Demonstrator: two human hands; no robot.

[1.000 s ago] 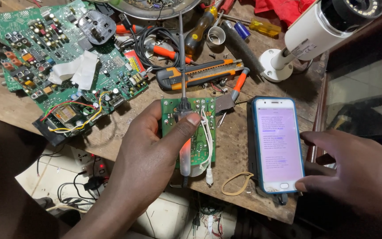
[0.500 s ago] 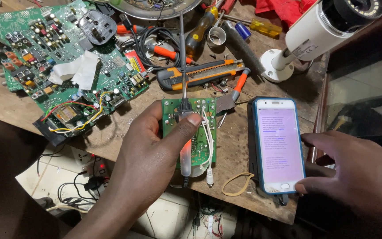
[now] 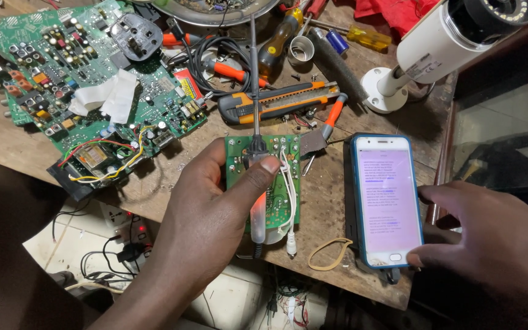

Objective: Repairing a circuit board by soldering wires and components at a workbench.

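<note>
Small green board [image 3: 276, 183] at bench edge, under soldering iron [image 3: 255, 122]. Left hand [image 3: 203, 226] closed around board and iron handle, thumb pressed on top. Phone [image 3: 385, 198] just right, screen lit; right hand [image 3: 490, 244] loosely spread, thumb touching its lower corner. Rubber band [image 3: 328, 255] between board and phone. Larger circuit board [image 3: 87, 79], utility knife [image 3: 276, 104] beyond.

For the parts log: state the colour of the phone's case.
Blue, clearest in the head view: phone case.
</note>
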